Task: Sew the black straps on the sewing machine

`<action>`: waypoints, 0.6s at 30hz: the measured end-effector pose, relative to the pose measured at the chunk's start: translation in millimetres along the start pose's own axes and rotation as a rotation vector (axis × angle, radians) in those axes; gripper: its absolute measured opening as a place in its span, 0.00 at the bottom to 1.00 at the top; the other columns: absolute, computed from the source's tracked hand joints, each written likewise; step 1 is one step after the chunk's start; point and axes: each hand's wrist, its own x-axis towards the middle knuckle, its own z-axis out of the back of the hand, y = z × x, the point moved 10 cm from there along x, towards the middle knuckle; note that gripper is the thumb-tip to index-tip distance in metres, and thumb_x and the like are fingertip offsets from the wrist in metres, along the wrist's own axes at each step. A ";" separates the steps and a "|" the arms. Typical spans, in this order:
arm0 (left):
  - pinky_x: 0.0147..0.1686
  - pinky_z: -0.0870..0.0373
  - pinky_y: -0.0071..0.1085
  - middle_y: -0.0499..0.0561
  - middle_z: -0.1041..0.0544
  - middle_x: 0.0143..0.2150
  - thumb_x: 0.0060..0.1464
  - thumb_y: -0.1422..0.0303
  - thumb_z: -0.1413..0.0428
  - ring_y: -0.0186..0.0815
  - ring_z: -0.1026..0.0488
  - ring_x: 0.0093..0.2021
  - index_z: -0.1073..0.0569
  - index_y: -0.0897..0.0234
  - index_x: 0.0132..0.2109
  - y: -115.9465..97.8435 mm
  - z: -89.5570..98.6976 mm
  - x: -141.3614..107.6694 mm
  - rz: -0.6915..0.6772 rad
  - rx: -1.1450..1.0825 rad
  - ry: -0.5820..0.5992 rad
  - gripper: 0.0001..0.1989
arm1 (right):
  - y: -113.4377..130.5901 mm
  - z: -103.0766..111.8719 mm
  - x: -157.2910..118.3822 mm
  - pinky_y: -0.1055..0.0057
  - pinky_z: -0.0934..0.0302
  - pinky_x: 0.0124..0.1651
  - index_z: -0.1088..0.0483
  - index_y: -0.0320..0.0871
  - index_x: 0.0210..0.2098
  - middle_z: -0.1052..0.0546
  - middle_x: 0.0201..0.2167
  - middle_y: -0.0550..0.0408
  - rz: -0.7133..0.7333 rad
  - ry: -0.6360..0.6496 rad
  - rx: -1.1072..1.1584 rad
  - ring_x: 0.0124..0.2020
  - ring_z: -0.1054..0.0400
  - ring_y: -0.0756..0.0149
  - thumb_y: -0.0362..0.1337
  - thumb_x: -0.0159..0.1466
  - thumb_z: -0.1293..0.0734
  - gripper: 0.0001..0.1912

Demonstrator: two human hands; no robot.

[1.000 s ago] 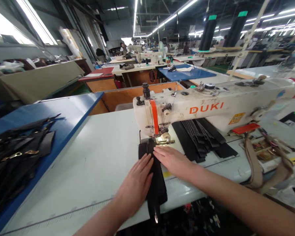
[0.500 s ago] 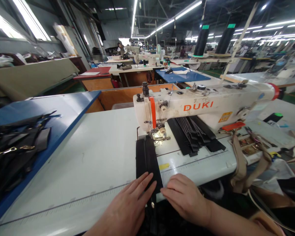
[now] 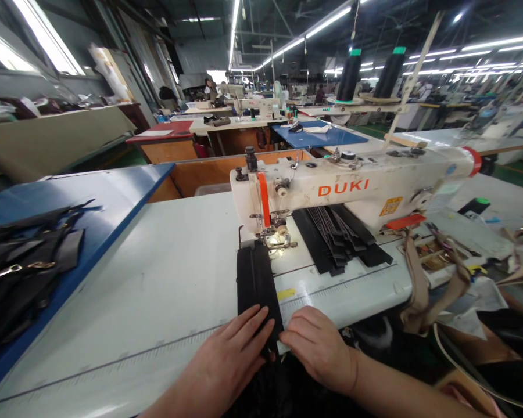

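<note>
While the left hand (image 3: 229, 348) and right hand (image 3: 318, 348) lie flat, grips open | both touch black strap (image 3: 255, 284) | strap reaches DUKI sewing machine (image 3: 331, 191) foot

Bare left hand (image 3: 226, 351), bare right hand (image 3: 317, 348); forearms (image 3: 409, 397) bare too; nails apparently short.

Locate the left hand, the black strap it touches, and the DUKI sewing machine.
Left hand (image 3: 229, 348), head view, back.
Black strap (image 3: 255, 284), head view, middle.
DUKI sewing machine (image 3: 342, 187), head view, orange lettering.
</note>
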 end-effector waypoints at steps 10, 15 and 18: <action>0.57 0.33 0.38 0.55 0.33 0.63 0.54 0.78 0.50 0.45 0.38 0.63 0.35 0.65 0.62 -1.4 -7.0 -4.9 0.011 -0.043 0.024 0.27 | -1.4 -0.6 0.8 0.67 0.40 0.37 0.30 0.38 0.36 0.30 0.27 0.51 0.002 0.014 0.016 0.33 0.38 0.62 0.29 0.72 0.49 0.17; 0.57 0.33 0.38 0.56 0.33 0.63 0.49 0.79 0.50 0.45 0.38 0.62 0.37 0.67 0.62 -1.8 -10.6 -7.0 0.012 -0.043 0.004 0.31 | -3.2 0.0 0.6 0.67 0.40 0.38 0.29 0.36 0.36 0.30 0.27 0.51 0.001 0.009 0.040 0.33 0.38 0.62 0.29 0.72 0.48 0.17; 0.56 0.32 0.39 0.56 0.33 0.62 0.51 0.76 0.48 0.46 0.37 0.62 0.38 0.66 0.63 -1.2 -11.4 -7.3 0.022 -0.065 -0.012 0.30 | -5.3 -1.7 -1.0 0.67 0.39 0.38 0.30 0.36 0.37 0.29 0.27 0.51 -0.004 0.025 0.064 0.34 0.38 0.62 0.29 0.71 0.47 0.16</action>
